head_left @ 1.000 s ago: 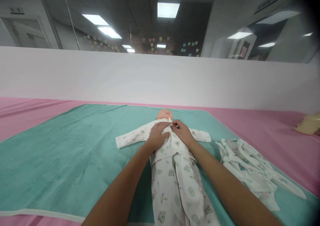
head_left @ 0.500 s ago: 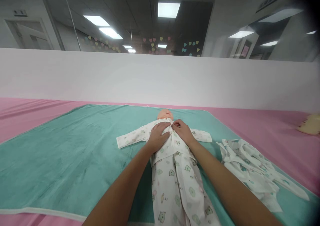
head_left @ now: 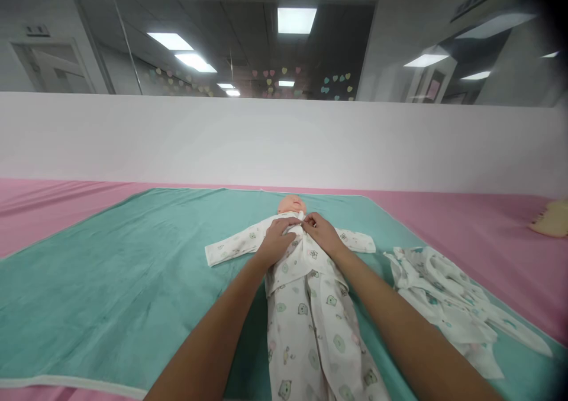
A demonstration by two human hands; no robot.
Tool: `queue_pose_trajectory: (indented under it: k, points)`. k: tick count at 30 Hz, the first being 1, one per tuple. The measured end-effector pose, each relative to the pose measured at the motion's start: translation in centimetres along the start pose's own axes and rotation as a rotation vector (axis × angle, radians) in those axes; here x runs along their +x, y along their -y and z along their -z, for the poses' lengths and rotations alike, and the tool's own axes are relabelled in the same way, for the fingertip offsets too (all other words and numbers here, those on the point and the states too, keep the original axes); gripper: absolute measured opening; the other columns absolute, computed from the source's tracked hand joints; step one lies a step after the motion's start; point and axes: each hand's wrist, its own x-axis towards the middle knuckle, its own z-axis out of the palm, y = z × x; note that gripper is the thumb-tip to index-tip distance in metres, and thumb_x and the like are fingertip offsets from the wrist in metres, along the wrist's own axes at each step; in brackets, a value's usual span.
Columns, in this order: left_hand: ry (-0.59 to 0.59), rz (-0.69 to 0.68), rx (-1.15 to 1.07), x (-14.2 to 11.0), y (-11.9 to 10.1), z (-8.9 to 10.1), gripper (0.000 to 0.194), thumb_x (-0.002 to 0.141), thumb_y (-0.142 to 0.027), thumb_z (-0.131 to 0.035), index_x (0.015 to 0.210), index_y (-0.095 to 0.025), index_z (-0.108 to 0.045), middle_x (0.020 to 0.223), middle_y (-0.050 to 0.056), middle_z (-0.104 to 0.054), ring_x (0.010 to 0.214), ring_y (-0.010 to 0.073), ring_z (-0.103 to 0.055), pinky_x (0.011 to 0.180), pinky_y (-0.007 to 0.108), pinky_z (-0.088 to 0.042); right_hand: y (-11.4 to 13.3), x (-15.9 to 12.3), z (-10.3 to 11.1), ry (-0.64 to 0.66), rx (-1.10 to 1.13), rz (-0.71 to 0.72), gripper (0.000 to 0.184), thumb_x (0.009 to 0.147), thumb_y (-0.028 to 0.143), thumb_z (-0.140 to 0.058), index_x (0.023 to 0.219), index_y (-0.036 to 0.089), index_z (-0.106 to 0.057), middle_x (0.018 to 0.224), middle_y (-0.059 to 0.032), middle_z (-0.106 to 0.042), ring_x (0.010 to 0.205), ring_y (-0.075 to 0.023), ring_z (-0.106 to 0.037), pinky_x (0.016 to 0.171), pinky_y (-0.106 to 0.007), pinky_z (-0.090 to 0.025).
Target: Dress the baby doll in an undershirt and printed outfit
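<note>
A baby doll (head_left: 291,203) lies on its back, head at the far end, dressed in a white printed top (head_left: 306,260) with its sleeves spread to both sides. White trousers (head_left: 302,336) with green animal prints cover its legs and run toward me. On the left of the chest rests my left hand (head_left: 277,241), its fingertips closed on the top's front edge below the collar. My right hand (head_left: 322,233) pinches the same front edge from the right, fingertips meeting the left ones. Whatever small fastening lies between the fingers is hidden.
Under the doll spreads a teal blanket (head_left: 146,283) with white trim, over a pink sheet (head_left: 465,223). Crumpled white baby clothes (head_left: 448,300) lie at the right. A yellowish object (head_left: 550,219) sits at the right edge. Behind stands a white low wall (head_left: 275,144) below glass.
Both hands stay at the upper chest. The left fingers have moved slightly closer to the right fingertips at the front edge. The view has shifted slightly.
</note>
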Motion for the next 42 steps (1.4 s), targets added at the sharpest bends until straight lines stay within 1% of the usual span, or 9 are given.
queue_pose_trajectory:
  k: [7,12,14,19,22,25,35,38,42]
  points:
    - [-0.023,-0.019,0.002,0.0,-0.2,0.0,0.036,0.076,-0.021,-0.046,0.11,-0.03,-0.056,0.119,-0.002,-0.055,0.119,0.0216,-0.039,0.104,0.039,-0.028,-0.2,-0.1,-0.4,-0.1,0.021,-0.047,0.015,0.071,0.033,-0.049,0.078,0.022,-0.055,0.067,0.0025,-0.054,0.065,-0.0155,-0.051,0.058,-0.025,-0.034]
    - [-0.027,-0.093,0.02,-0.2,0.1,-0.1,0.034,0.079,-0.021,-0.046,0.11,-0.031,-0.058,0.123,-0.004,-0.052,0.12,0.0188,-0.039,0.106,0.036,-0.026,1.1,-1.8,-0.2,-0.235,-0.024,-0.041,0.011,0.074,0.031,-0.047,0.082,0.023,-0.047,0.061,0.0055,-0.049,0.059,-0.0138,-0.048,0.056,-0.024,-0.031]
    - [-0.034,-0.094,0.021,-0.3,0.3,-0.2,0.029,0.08,-0.022,-0.046,0.104,-0.03,-0.061,0.125,-0.003,-0.052,0.12,0.0185,-0.039,0.107,0.036,-0.025,2.0,-2.6,0.1,-0.195,-0.089,0.009,0.017,0.079,0.038,-0.044,0.074,0.022,-0.044,0.059,0.005,-0.048,0.056,-0.0133,-0.045,0.055,-0.025,-0.029]
    - [-0.037,-0.085,-0.031,-0.9,0.7,0.0,0.024,0.081,-0.024,-0.046,0.096,-0.028,-0.065,0.129,-0.004,-0.049,0.122,0.0185,-0.038,0.108,0.037,-0.026,4.0,-3.6,1.0,0.105,-0.31,0.133,0.04,0.082,0.053,-0.04,0.059,0.02,-0.039,0.057,0.0017,-0.05,0.055,-0.0134,-0.043,0.053,-0.026,-0.024]
    - [-0.024,-0.099,-0.069,-1.1,1.0,0.1,0.025,0.08,-0.022,-0.047,0.096,-0.028,-0.065,0.131,-0.004,-0.048,0.124,0.0187,-0.036,0.107,0.037,-0.027,4.6,-3.7,1.7,0.23,-0.386,0.125,0.042,0.08,0.057,-0.042,0.06,0.021,-0.044,0.061,-0.0006,-0.054,0.054,-0.0138,-0.044,0.052,-0.027,-0.022]
    - [-0.028,-0.111,-0.094,-1.1,1.1,0.0,0.025,0.08,-0.02,-0.046,0.092,-0.027,-0.067,0.13,-0.004,-0.048,0.124,0.0189,-0.036,0.107,0.038,-0.028,5.0,-4.1,2.1,0.301,-0.464,0.114,0.036,0.077,0.053,-0.049,0.061,0.021,-0.049,0.06,-0.0021,-0.055,0.051,-0.014,-0.044,0.053,-0.028,-0.021]
    - [-0.007,-0.118,-0.072,-1.0,0.7,0.0,0.03,0.082,-0.02,-0.042,0.093,-0.027,-0.068,0.131,-0.003,-0.047,0.125,0.0187,-0.035,0.108,0.037,-0.025,7.6,-5.9,1.6,0.26,-0.766,0.206,0.016,0.076,0.026,-0.046,0.068,0.017,-0.057,0.072,-0.0099,-0.058,0.055,-0.0165,-0.048,0.052,-0.029,-0.022]
    - [-0.008,-0.111,-0.06,-0.9,0.7,0.0,0.031,0.082,-0.019,-0.04,0.093,-0.028,-0.068,0.132,-0.004,-0.047,0.126,0.0182,-0.034,0.109,0.037,-0.024,6.9,-5.5,1.7,0.247,-0.724,0.26,0.014,0.075,0.022,-0.046,0.068,0.017,-0.057,0.072,-0.0087,-0.058,0.056,-0.0159,-0.047,0.053,-0.029,-0.022]
    - [-0.013,-0.109,-0.054,-0.9,0.7,-0.1,0.033,0.081,-0.018,-0.039,0.092,-0.028,-0.068,0.131,-0.005,-0.047,0.125,0.0177,-0.035,0.109,0.037,-0.025,4.9,-4.7,1.8,0.206,-0.527,0.302,0.022,0.077,0.023,-0.042,0.056,0.019,-0.046,0.061,-0.0025,-0.053,0.057,-0.0138,-0.044,0.054,-0.028,-0.023]
